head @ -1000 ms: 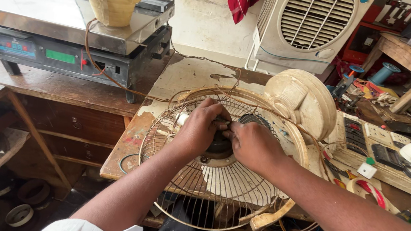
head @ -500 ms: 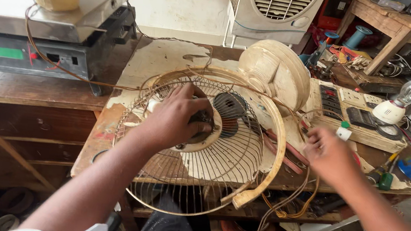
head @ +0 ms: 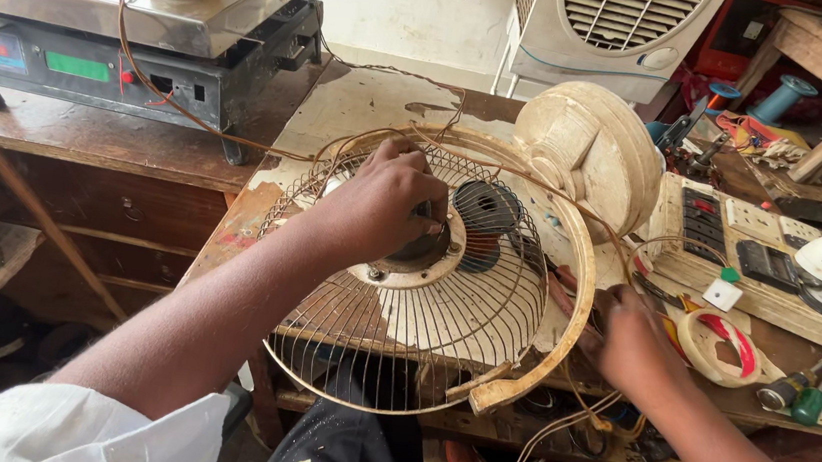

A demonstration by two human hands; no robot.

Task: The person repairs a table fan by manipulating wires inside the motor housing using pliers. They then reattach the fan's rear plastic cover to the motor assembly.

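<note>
The left hand (head: 383,203) presses curled fingers onto the hub of the light, springy, cream-painted round wire fan guard (head: 426,283), best held there, while the right hand (head: 632,338) grips its rim, fingers hidden.

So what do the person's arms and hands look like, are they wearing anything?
Both hands are bare: no gloves, rings or watch show on the left hand or the right hand. The forearms are bare too. A white sleeve, a little smudged, covers the left upper arm at the bottom edge of the picture. The right arm leaves the frame before any sleeve shows.
</note>
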